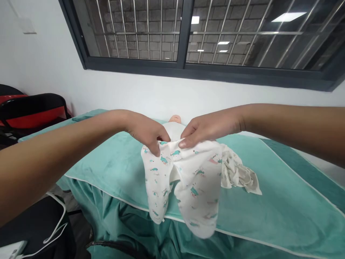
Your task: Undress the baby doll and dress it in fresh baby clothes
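Note:
My left hand (147,131) and my right hand (208,127) both pinch the waist of small white baby pants (183,183) printed with little teal and pink animals. The two legs hang down over the front edge of the teal blanket (113,165). Behind the pants lies a baby doll (175,124), mostly hidden by my hands; only the top of its head and white clothing show. A second crumpled white garment (239,172) lies to the right of the pants on the blanket.
The blanket covers a table that stands against a white wall under a barred window (188,32). A black and red chair (32,111) stands at the left. A white cable (58,219) and a dark bag lie at the lower left.

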`<state>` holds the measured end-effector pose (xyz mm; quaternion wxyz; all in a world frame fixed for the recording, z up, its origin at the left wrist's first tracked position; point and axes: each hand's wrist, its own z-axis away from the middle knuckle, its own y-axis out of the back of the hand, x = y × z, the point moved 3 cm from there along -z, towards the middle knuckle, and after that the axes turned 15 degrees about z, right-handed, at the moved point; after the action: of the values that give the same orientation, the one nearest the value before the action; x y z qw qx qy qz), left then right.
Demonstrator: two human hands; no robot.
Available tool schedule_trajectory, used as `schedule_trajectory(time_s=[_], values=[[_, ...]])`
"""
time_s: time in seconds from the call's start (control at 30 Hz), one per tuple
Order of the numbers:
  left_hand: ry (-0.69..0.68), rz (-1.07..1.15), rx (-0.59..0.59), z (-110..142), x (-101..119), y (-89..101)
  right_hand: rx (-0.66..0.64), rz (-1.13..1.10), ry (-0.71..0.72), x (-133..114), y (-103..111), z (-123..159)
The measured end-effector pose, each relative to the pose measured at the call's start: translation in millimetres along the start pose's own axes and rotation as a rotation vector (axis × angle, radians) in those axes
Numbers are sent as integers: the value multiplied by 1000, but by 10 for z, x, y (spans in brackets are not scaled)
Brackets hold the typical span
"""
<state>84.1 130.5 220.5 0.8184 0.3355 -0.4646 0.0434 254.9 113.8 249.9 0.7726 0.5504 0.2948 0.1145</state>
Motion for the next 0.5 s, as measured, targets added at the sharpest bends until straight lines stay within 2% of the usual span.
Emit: schedule_trajectory(time_s=[0.1, 0.27, 0.37, 0.5], values=[[-31, 173, -42, 41, 63, -52, -93, -158, 6, -16, -24, 20], [-143, 367, 137, 112, 106, 54, -67, -312, 51, -74, 88, 68], [-201, 391, 194, 137, 88, 139, -56, -222, 78, -109, 155, 108], [-201, 251, 234, 159, 106, 164, -42, 123, 47, -77, 166, 120]])
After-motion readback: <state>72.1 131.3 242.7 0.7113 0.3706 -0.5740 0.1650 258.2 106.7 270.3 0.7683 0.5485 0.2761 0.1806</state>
